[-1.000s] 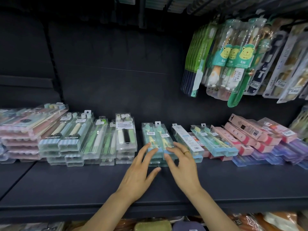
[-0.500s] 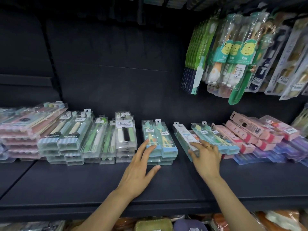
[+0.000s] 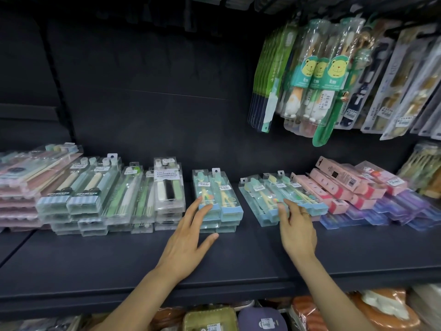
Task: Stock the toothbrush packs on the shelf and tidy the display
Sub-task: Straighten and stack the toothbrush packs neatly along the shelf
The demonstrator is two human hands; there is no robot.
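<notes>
One view only here, from the person's head, looking forward and tipped down onto the dark shelf (image 3: 238, 263), close enough that both forearms come up from the bottom edge. It faces the shelf's back panel (image 3: 155, 91) squarely; the wide lens bows the edges, so the shelf's front lip curves and the hanging packs (image 3: 310, 75) at upper right lean outward. The left hand (image 3: 183, 244) and right hand (image 3: 297, 231) sit just below centre, at the row of flat toothbrush packs (image 3: 217, 197) that runs across mid-frame. Along the very bottom, a strip of the lower tier (image 3: 238, 317) peeks in. With a single camera, no second view shares any part.
</notes>
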